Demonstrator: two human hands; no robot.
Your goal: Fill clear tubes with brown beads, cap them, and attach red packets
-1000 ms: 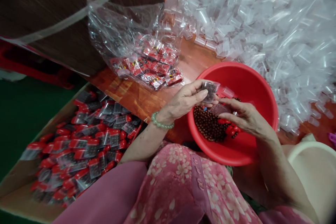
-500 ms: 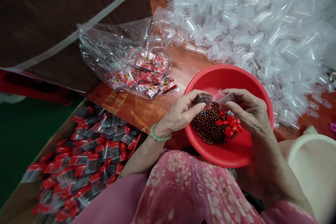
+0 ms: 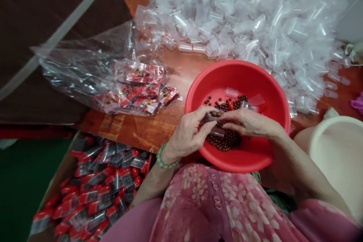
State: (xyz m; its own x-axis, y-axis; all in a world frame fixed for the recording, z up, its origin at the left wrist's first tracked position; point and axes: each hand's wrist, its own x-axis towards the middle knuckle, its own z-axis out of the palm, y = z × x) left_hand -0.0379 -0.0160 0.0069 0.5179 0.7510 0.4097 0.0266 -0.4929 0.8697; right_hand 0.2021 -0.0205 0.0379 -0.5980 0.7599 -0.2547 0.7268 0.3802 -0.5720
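My left hand (image 3: pixel 193 130) is closed around a small clear plastic case (image 3: pixel 210 116) with brown beads inside. The fingers of my right hand (image 3: pixel 248 121) are drawn together at the case's right end; whatever they pinch is hidden. Both hands are over a red basin (image 3: pixel 263 162). Loose brown beads (image 3: pixel 227 141) lie on its bottom, partly under my hands. Several clear plastic cases, among them an empty one (image 3: pixel 231 92), lie in the basin too. A small red piece (image 3: pixel 230 105) shows among the beads.
A large heap of clear plastic cases (image 3: pixel 241 15) covers the back of the table (image 3: pixel 136 130). Red printed packets (image 3: pixel 147 90) lie in a clear bag at left. Below stands a box of red-capped cases (image 3: pixel 96 193). A cream tub (image 3: pixel 320 132) is at right.
My right hand no longer holds its own clear piece and has come against the left hand's case. Clear cases now show in the basin. The view has shifted, moving the surroundings leftward.
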